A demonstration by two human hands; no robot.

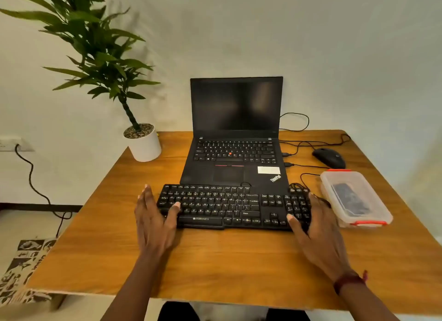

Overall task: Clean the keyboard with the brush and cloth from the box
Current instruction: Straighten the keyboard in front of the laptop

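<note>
The black keyboard (229, 205) lies across the middle of the desk (227, 261), its far edge overlapping the front of the open laptop (235, 153).

The left hand (153, 220) brackets the keyboard's left end, fingers straight and together, thumb resting on the keys. The right hand (318, 229) mirrors it at the right end, fingers extended along the side, thumb on the keys. Neither holds a tool.

The clear box (334, 179) sits just beside the keyboard toward the desk's right edge, its lid on and its red clips apparently closed. A dark item (351, 198) shows through the lid; whether it is the brush or the cloth cannot be told.

A mouse (329, 157) lies behind the box, and a potted plant (144, 143) stands at the far left corner.

Step in hand: probably positioning the keyboard, with no cleaning begun. The next move calls for releasing the clips, lifting the lid and taking out the brush.
</note>
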